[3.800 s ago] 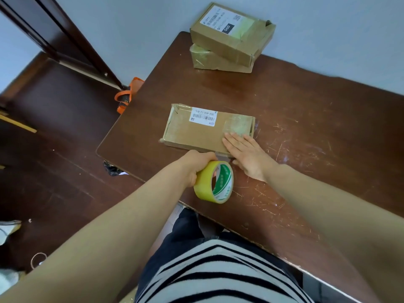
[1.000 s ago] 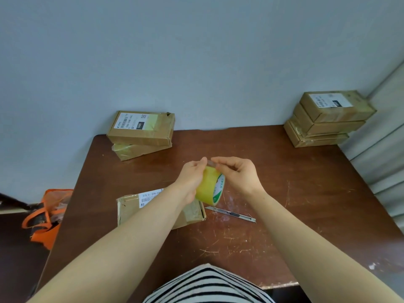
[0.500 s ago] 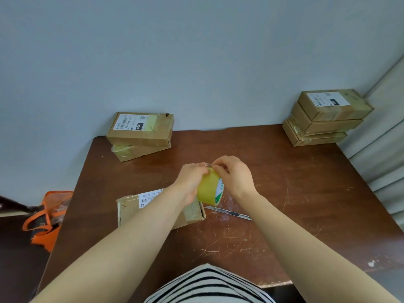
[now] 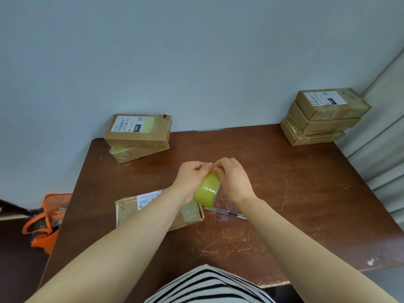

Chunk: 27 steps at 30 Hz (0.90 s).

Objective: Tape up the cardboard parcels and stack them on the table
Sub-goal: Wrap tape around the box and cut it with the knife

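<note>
Hands: drawing together, left hand (image 4: 192, 178) gripping tape roll (image 4: 206, 191), right hand (image 4: 234, 181) pinching its edge
Parcel (image 4: 129, 212): I'm judging it waiting centre-left; upper-left stack (image 4: 140, 133), upper-right stack (image 4: 323, 119) sitting built

We're in a plain back room set up for parcel packing, more a makeshift mailroom than a proper office. A scratched dark wooden desk (image 4: 306, 193) sits against a bare pale wall (image 4: 196, 62). Labelled cardboard parcels stand in a stack of two (image 4: 137, 132) at the far left corner and a stack of three (image 4: 323, 117) at the far right. A yellow tape roll (image 4: 206, 191) and a utility knife (image 4: 227, 213) are out, and an orange bag (image 4: 46, 217) sits on the dark floor (image 4: 17, 259).
</note>
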Tool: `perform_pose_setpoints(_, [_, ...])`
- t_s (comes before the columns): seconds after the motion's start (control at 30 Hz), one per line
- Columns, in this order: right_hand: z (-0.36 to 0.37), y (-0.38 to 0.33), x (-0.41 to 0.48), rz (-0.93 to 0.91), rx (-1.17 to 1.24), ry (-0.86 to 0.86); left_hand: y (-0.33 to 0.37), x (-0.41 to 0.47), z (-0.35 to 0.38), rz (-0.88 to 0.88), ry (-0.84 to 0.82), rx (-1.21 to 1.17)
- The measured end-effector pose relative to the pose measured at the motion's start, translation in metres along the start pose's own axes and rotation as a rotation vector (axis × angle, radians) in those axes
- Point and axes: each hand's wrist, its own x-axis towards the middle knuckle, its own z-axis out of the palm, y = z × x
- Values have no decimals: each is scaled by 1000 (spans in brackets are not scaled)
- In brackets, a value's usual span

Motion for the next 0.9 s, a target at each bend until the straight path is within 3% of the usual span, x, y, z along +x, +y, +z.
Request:
perform_pose_setpoints(0.17, [-6,2,-3,97,138,-16,-3,2,1,-32,-50,-25])
perform_pose_setpoints(0.37, [-8,9,-2,123,185,14,-8,5,8,17,10,63])
perform_pose_setpoints(0.53, [-6,14,-1,251,433,95,-11,9,13,61,44,99])
perform_pose_setpoints(0.63, [-4,15,-1,423,689,148,-11,10,13,52,69,87])
perform_pose_setpoints(0.73, [-3,15,1,524,740,-7,-15,14,8,-28,148,-28])
perform_pose_setpoints(0.83, [4,9,-1,377,549,-236,-16,18,5,-72,225,-141])
perform_pose_setpoints(0.9, [10,5,-1,295,418,-288,-17,21,3,-95,270,-166])
